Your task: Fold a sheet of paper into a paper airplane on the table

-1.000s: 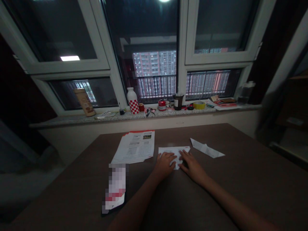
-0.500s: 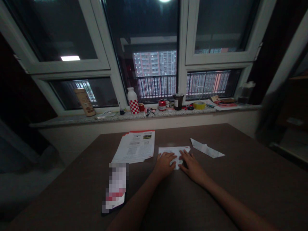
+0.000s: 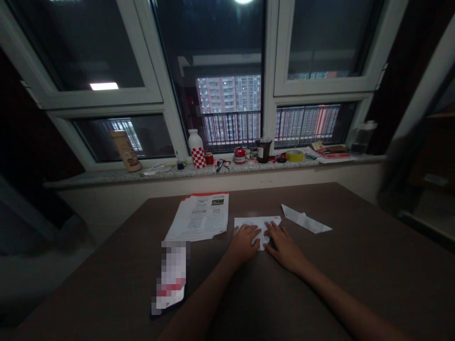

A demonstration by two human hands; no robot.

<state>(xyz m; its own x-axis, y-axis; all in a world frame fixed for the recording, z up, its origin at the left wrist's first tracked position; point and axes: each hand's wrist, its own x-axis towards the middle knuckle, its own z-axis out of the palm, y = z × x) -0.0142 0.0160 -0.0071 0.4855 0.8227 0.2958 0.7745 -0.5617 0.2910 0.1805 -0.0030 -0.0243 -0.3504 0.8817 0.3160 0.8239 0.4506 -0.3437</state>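
A folded white paper (image 3: 256, 222) with a red corner lies on the dark brown table (image 3: 355, 255). My left hand (image 3: 242, 242) rests on its near left part with fingers bent down onto it. My right hand (image 3: 283, 245) lies flat on its near right part, fingers stretched forward. Both hands press the sheet against the table and cover its near edge.
A stack of printed sheets (image 3: 199, 216) lies left of the hands, a phone (image 3: 171, 278) nearer me on the left, and a folded paper piece (image 3: 304, 219) to the right. The windowsill (image 3: 106, 177) behind holds a checked bottle (image 3: 196, 148), a tape roll (image 3: 295, 155), cups and small items.
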